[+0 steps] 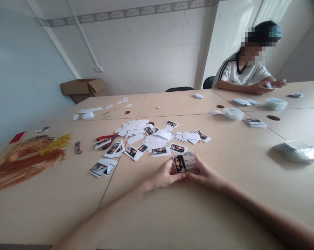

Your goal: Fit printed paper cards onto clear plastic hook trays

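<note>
Between my two hands, just above the table, is a small clear plastic card sleeve [190, 160] with a printed black card [179, 164] at its left side. My left hand [167, 173] grips the left edge, thumb in front. My right hand [202, 172] grips the right edge, its thumb along the bottom. Whether the card is inside the sleeve or lies against it, I cannot tell. Beyond my hands spreads a loose heap of white-bordered printed cards [159, 151], some face down.
Red-handled pliers [106, 138] lie among the cards' left side. Orange cords [29, 156] cover the far left. Stacks of clear sleeves [298, 151] stand at right. Across the table sits another person [240, 73], hands on a small item. A cardboard box [84, 88] stands behind.
</note>
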Motion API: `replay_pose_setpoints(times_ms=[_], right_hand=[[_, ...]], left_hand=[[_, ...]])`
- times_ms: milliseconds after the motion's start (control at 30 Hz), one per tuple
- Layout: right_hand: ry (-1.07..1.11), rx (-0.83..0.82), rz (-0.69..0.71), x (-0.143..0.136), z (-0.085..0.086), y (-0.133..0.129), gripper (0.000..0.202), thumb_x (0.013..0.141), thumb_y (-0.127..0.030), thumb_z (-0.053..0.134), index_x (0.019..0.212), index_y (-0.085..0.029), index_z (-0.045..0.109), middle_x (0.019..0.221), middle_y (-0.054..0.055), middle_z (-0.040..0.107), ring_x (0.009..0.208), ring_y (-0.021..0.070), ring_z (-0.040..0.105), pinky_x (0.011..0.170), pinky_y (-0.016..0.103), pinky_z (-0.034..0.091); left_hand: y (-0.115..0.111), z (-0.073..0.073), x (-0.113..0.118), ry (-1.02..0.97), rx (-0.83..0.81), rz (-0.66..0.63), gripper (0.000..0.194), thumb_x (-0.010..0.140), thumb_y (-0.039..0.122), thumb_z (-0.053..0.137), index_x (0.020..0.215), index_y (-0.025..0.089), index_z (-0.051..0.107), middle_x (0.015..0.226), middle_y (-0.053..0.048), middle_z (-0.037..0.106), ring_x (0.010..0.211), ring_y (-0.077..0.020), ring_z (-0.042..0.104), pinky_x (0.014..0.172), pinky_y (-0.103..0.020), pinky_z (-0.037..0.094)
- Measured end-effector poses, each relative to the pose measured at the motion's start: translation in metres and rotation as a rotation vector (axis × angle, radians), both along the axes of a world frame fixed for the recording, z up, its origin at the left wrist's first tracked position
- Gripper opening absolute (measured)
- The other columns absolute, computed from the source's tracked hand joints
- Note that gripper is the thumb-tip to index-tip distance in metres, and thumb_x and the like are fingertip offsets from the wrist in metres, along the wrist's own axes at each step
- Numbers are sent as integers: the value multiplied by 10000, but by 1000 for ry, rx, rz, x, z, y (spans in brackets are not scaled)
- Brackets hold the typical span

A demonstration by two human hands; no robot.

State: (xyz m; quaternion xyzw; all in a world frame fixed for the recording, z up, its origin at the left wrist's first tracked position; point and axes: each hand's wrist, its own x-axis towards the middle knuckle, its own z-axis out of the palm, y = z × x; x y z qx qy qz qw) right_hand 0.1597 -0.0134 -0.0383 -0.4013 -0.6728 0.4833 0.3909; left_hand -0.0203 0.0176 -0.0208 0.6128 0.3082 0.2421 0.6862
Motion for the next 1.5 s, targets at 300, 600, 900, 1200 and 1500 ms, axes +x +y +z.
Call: replay_pose_setpoints(times_ms=[300,600,900,1200,1500], right_hand=[[95,-85,122,0,6,-1,602,790,-278,512,1260,-192,146,966,86,552,817,175,570,691,323,510],[46,-2,119,6,6,1,505,753,-262,550,1195,-202,313,1027,81,532,902,213,539,777,388,477],[69,-45,144,4,10,1,526,771,-256,524,1226,-195,268,1030,86,534,905,201,539,773,376,477],[51,-93,30,1,7,-2,640,752,-296,543,1272,-205,181,812,36,561,696,158,546,581,301,467],[169,-54,-157,-1,15,-2,483,772,-277,514,1178,-223,259,667,-14,542,581,117,512,498,225,377]], left_hand=[[1,4,0,-13,-103,-9,394,700,334,603,1013,142,460,850,-68,606,672,-156,594,651,-310,478],[0,8,0,46,75,80,295,676,332,624,866,112,578,801,-62,623,754,-174,562,683,-277,435],[-1,10,0,12,132,125,421,694,317,611,1066,181,467,902,-55,580,781,-147,548,669,-247,449],[1,14,0,23,80,185,358,737,379,546,1030,179,494,774,-26,586,680,-124,545,607,-220,448],[3,10,1,-7,82,168,323,682,303,623,941,120,564,846,-54,604,768,-163,564,690,-284,465]])
